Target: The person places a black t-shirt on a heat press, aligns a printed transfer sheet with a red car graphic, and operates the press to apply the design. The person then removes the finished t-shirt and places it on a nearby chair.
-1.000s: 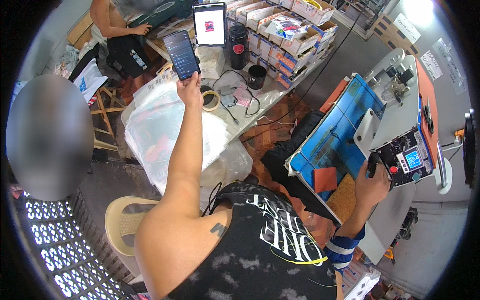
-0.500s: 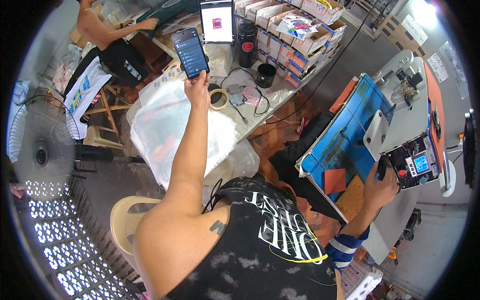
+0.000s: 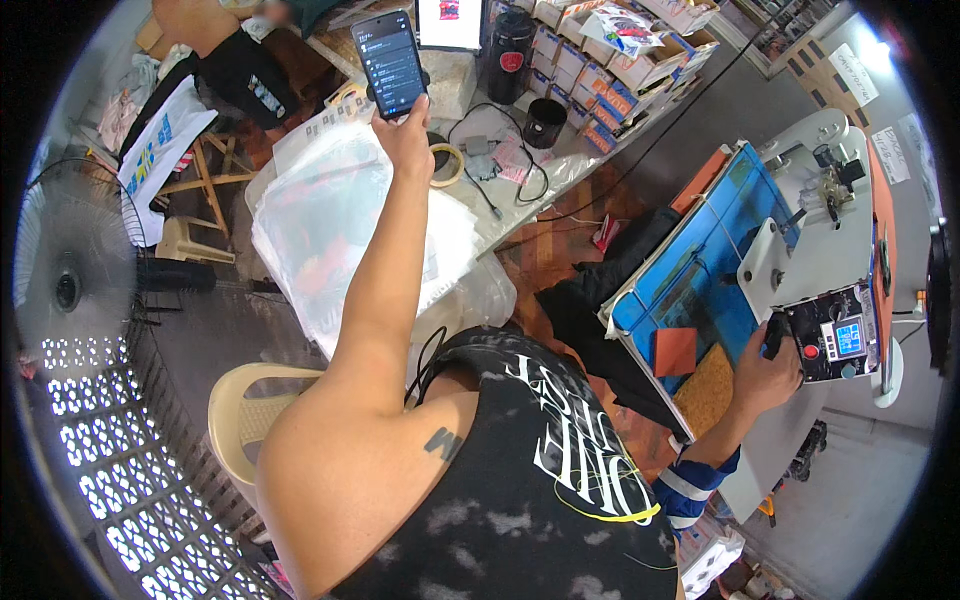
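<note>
My left hand is stretched out over the table, closed round the lower end of a smartphone with a lit dark screen. Below that arm lies a stack of clear plastic sheets. Off to the right, my right hand is wrapped round a black handle at the front of a heat press. Beside it sits the control box with a blue display and a red button. Under the press head is a blue bed, with a reddish square pad and a brown cork-like piece near its front.
A tape roll, cables and a black cup lie on the table, with a tablet and stacked boxes behind. A fan stands left, near a plastic chair. Another person sits at far left.
The view has shifted, and the phone now appears higher in the picture. My left hand still holds the phone; my right hand stays on the handle.
</note>
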Motion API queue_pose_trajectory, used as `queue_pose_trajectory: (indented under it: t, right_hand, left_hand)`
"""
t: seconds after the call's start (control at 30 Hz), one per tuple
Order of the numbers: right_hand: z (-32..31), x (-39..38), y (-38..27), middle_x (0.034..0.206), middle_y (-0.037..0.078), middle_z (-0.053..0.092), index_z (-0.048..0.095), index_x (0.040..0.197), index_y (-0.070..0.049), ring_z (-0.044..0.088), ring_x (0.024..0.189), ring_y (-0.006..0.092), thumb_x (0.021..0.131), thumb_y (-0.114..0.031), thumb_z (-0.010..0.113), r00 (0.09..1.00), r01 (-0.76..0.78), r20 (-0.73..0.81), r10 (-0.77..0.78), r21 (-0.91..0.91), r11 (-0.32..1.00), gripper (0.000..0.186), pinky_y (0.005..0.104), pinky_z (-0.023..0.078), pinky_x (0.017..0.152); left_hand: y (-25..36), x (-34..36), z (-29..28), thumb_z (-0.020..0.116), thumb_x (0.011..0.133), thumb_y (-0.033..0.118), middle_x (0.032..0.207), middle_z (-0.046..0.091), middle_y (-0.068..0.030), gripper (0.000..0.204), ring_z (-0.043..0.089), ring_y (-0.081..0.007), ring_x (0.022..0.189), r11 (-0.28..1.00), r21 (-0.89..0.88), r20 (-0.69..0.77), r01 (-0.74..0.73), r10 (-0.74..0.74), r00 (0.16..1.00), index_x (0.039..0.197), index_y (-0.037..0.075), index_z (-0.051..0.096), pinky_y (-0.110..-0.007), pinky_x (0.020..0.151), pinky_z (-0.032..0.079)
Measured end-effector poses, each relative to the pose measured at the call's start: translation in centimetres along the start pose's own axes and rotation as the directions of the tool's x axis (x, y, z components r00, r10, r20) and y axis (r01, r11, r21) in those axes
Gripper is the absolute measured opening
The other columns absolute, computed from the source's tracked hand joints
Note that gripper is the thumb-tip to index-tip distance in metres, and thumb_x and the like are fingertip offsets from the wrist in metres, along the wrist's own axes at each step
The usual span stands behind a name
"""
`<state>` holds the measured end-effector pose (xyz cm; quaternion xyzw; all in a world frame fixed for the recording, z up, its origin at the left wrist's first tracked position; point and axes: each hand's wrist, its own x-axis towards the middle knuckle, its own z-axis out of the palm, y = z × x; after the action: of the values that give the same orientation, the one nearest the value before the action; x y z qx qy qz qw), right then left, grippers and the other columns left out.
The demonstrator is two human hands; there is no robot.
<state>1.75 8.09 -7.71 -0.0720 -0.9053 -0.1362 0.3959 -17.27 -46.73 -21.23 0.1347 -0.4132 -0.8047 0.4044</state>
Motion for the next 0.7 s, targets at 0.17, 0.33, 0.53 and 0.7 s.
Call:
queue_pose_trajectory:
  t: [0.17, 0.33, 0.53, 0.7]
  right_hand:
    - [0.1, -0.1, 0.3, 0.095, 0.008, 0.078, 0.075, 0.096, -0.008, 0.073, 0.083, 0.0289, 0.084, -0.033, 0.080, 1.000, 0.012, 0.011, -0.012, -0.039, 0.999, 0.029, 0.0415, 0.052, 0.073]
    - [0.0, 0.1, 0.1, 0.094, 0.008, 0.078, 0.075, 0.095, -0.007, 0.073, 0.082, 0.0293, 0.083, -0.032, 0.081, 1.000, 0.005, 0.018, -0.005, -0.037, 0.999, 0.028, 0.0415, 0.052, 0.073]
    - [0.4, 0.1, 0.3, 0.087, 0.009, 0.076, 0.073, 0.088, -0.008, 0.071, 0.077, 0.0318, 0.084, -0.037, 0.080, 0.999, 0.027, -0.039, -0.028, -0.013, 1.000, 0.031, 0.0440, 0.052, 0.071]
    - [0.2, 0.1, 0.1, 0.088, 0.009, 0.077, 0.074, 0.088, -0.008, 0.072, 0.078, 0.0312, 0.084, -0.038, 0.080, 0.999, 0.021, -0.047, -0.021, -0.010, 1.000, 0.032, 0.0438, 0.053, 0.072]
  left_hand:
    - [0.6, 0.3, 1.2, 0.087, 0.079, 0.004, 0.121, 0.057, -0.0149, 0.084, 0.064, -0.0193, 0.101, 0.884, 0.382, -0.056, -0.271, 0.315, 0.948, 0.139, -0.006, 0.029, -0.029, 0.088, 0.053]
    - [0.1, 1.3, 1.2, 0.089, 0.078, 0.012, 0.121, 0.055, -0.0166, 0.083, 0.063, -0.0230, 0.105, 0.808, 0.511, -0.066, -0.294, 0.378, 0.923, 0.136, -0.007, 0.033, -0.034, 0.093, 0.051]
    - [-0.2, 2.2, 1.4, 0.092, 0.076, 0.023, 0.126, 0.052, -0.0213, 0.090, 0.060, -0.0324, 0.112, 0.794, 0.564, -0.139, -0.226, 0.361, 0.922, 0.138, -0.009, 0.035, -0.042, 0.101, 0.047]
    - [0.3, 1.7, 2.0, 0.091, 0.077, 0.022, 0.126, 0.052, -0.0210, 0.089, 0.061, -0.0316, 0.108, 0.786, 0.582, -0.153, -0.205, 0.355, 0.922, 0.138, -0.009, 0.035, -0.041, 0.100, 0.047]
